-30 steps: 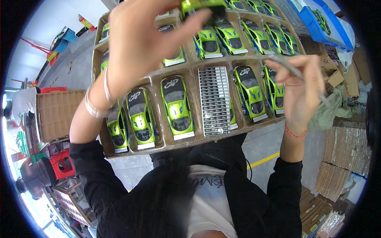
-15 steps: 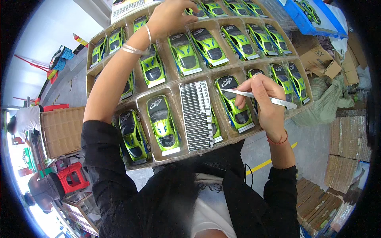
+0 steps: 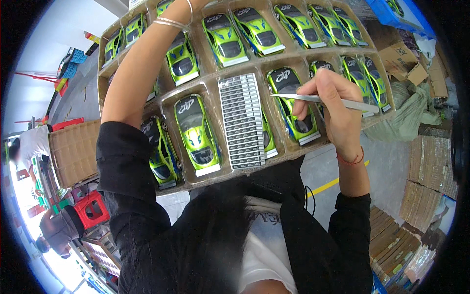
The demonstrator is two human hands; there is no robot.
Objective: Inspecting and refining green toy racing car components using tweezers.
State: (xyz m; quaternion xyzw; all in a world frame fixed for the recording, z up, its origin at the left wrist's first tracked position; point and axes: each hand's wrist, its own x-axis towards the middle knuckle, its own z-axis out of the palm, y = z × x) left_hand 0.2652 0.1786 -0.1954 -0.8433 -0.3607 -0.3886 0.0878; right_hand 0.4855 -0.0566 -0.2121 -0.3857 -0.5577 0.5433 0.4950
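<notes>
A brown moulded tray (image 3: pixel 211 179) holds several green and black toy cars, one per pocket. My right hand (image 3: pixel 338 105) grips metal tweezers (image 3: pixel 325 100) whose tips point left over the bonnet of a car (image 3: pixel 293 103) in the near row. A grey strip of small stickers (image 3: pixel 242 122) lies over the pocket just left of that car. My left forearm (image 3: pixel 147 63), with thin silver bangles (image 3: pixel 172 22) at the wrist, reaches across the tray toward its far side; the hand itself is cut off by the top edge.
A brown cardboard box (image 3: pixel 73 152) stands at the left, with a red stool (image 3: pixel 93 210) below it. Stacks of flat cardboard (image 3: pixel 426 186) sit at the right, a blue crate (image 3: pixel 396 12) at the top right. Other people (image 3: pixel 34 144) work at the far left.
My left hand has reached farther up across the tray and left the picture. My right hand has come down with the tweezers over a near-row car.
</notes>
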